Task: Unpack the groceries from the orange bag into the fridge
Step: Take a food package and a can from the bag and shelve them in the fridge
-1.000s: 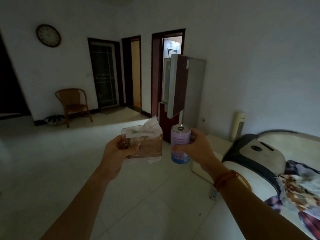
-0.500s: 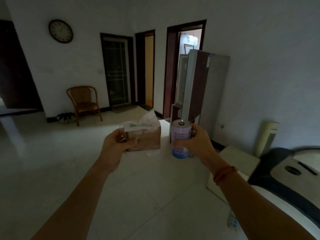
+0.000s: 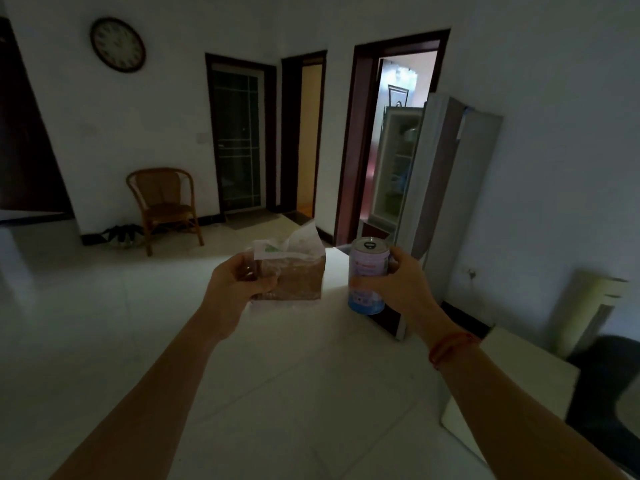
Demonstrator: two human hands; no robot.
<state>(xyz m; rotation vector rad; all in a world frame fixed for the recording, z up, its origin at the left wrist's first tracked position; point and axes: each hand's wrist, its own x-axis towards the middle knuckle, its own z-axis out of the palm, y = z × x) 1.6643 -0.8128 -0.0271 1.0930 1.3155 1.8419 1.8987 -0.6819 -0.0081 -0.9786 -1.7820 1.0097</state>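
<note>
We've got our left hand (image 3: 239, 287) gripping a clear bag of brown bread (image 3: 294, 275) and our right hand (image 3: 398, 282) wrapped round an upright can (image 3: 367, 275). Both are held out over the floor (image 3: 104, 323), with the fridge (image 3: 426, 188) ahead, door open.

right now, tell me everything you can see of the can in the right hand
The can is a tall drinks can that looks like metal. It has a silvery top with a pull tab, a pale pink upper body with a red mark, and a blue band at the base. Its print is too blurred to read. It is held about upright in mid-air by the right hand, whose fingers curl round its side. Nothing else touches it. In this view it sits in front of the lower part of the fridge.
</note>
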